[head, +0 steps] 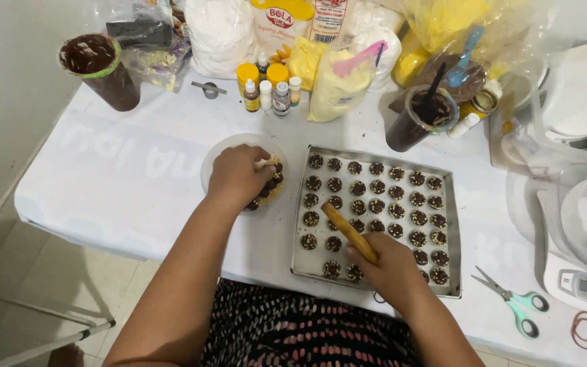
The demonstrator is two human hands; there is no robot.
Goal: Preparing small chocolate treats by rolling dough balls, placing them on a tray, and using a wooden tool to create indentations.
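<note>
Nearly filled, the baking tray (305, 265) holds rows of topped chocolate rounds (397, 211) while the right hand (392, 261) grips a wooden stick (349, 232) over it and the left hand (236, 178), beside it, closes on coated pieces (273, 185) in a white plate (220, 155).

— What's the left hand (237, 178) doing?

— It rests in a white bowl (220, 151) of crumb-coated chocolate balls (271, 188), fingers (258, 162) curled over them.

— And the right hand (388, 261)?

— It grips a wooden stick (348, 232) that slants up-left over a metal tray (451, 231), which is filled with rows of dark round sweets (397, 192) topped with pale bits.

— Anything else on the counter (130, 183)?

— Green-handled scissors (514, 302) lie just right of the tray; two cups of chocolate (100, 68) stand further back.
</note>
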